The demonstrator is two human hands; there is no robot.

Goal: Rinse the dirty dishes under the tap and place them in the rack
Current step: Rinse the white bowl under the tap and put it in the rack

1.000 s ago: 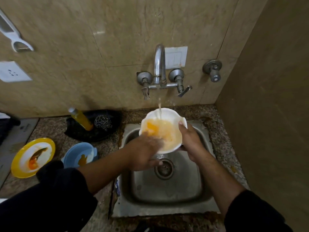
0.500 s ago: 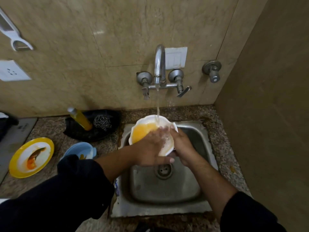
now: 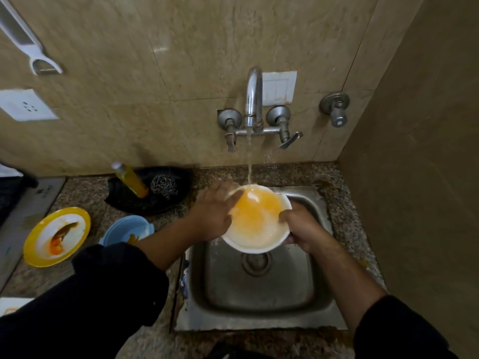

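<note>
Straight fingers of the left hand (image 3: 215, 216) are laid on the white bowl (image 3: 256, 224), held over the sink (image 3: 259, 296) under the tap (image 3: 252, 99) stream. Round, mouth turned upward, it is stained orange inside. Its right rim is gripped by the right hand (image 3: 303, 229), fingers curled.

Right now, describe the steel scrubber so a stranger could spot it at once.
Start at the steel sink; on the granite counter to its left, against the wall, lies a black tray. In it, right of the tilted yellow bottle, sits the scrubber: a grey ball of tangled metal wire, unlike anything beside it.
</note>
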